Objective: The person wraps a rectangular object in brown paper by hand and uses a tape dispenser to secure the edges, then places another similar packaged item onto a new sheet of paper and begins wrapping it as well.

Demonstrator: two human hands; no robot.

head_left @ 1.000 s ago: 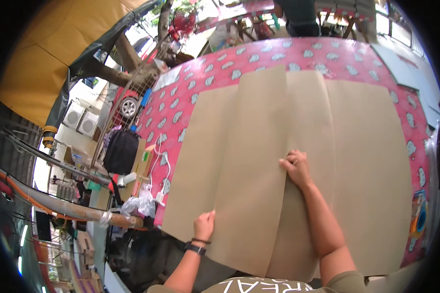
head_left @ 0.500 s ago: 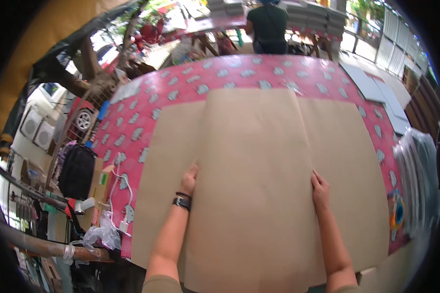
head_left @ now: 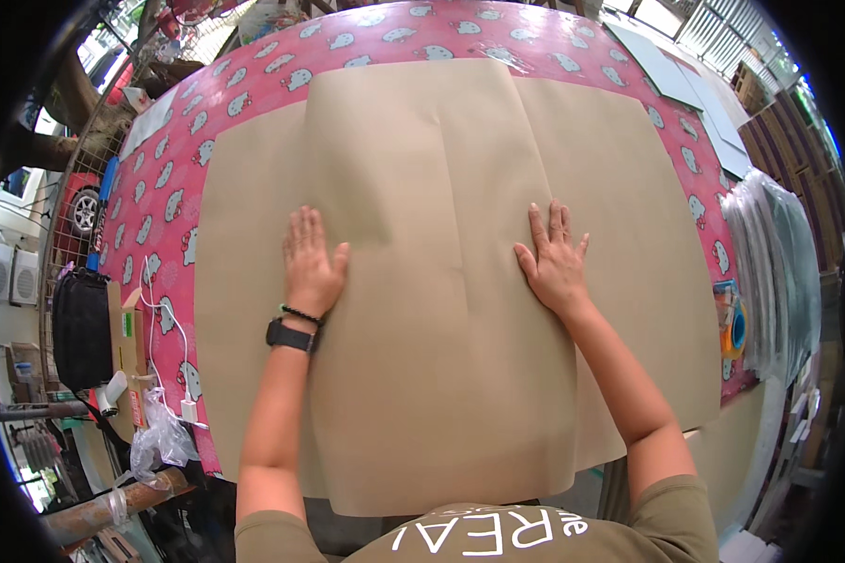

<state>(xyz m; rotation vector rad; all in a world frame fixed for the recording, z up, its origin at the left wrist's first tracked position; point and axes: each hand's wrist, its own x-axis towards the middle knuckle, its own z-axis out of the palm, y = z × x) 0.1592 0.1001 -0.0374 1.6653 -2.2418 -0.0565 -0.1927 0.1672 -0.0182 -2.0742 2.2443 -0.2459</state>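
Note:
A large sheet of brown paper (head_left: 441, 169) lies folded over the middle of a table covered with a pink patterned cloth (head_left: 160, 188). My left hand (head_left: 310, 263) rests flat on the folded top layer near its left edge, fingers together and pointing away from me. My right hand (head_left: 552, 258) presses flat near the right edge of that layer, fingers slightly spread. A black watch and a bead bracelet sit on my left wrist. Neither hand holds anything.
A roll of tape (head_left: 730, 324) lies at the table's right edge. Clear plastic-wrapped stacks (head_left: 779, 263) stand to the right. Grey boards (head_left: 695, 84) lie at the far right corner. A black bag (head_left: 80, 328), white cable (head_left: 164, 319) and plastic bag (head_left: 160, 436) sit at the left.
Both hands have slid up the paper and now lie flat and level, wider apart. The view has tilted down and closer, and the person at the far side is out of view.

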